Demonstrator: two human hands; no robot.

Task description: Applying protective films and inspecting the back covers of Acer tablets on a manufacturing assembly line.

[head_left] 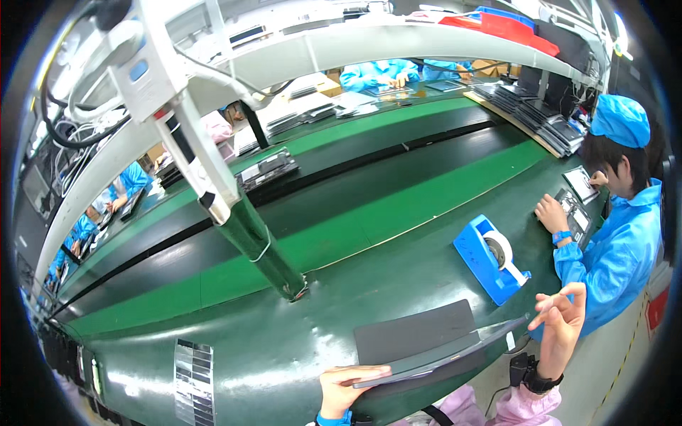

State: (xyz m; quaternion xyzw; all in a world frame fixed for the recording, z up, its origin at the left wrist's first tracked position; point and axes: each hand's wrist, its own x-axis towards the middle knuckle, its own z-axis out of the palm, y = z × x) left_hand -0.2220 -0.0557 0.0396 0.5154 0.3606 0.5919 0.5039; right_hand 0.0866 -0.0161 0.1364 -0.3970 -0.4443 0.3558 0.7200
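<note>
The left hand (344,389) grips one end of a thin, dark, rectangular panel (444,357), which is tilted between both hands, its long axis running rightward and away. Beside its other end, the right hand (559,321) is raised, fingers half-curled; whether it touches, I cannot tell. Beyond are a flat dark-grey pad (415,331) and a blue plastic tape dispenser (481,263).
</note>
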